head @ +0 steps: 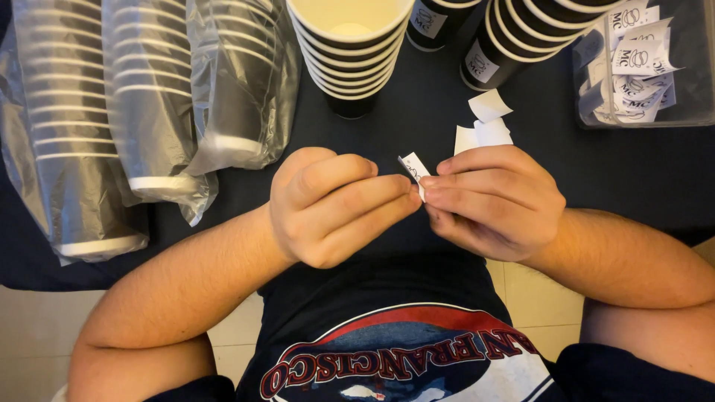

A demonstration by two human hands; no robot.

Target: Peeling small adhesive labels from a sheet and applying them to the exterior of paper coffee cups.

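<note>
At the centre of the frame, two bare hands met over a dark table (417,126), pinching a small white sticker (414,167) between them. The left hand (331,207) was curled tight, its fingertips pressed to the sticker's lower edge; the right hand (495,201) closed on it from the other side, thumb and forefinger clamped at the same spot. The sticker stuck up and to the left from the point where the fingertips touched, its printed face partly hidden. Just above the right hand lay loose white backing scraps (484,123). A stack of black paper cups (350,45) stood at upper centre, with further cups (514,37) lying on their sides to its right. Bagged cup sleeves (126,112) filled the upper left, and a clear tub (596,112) of stickers sat at upper right.
</note>
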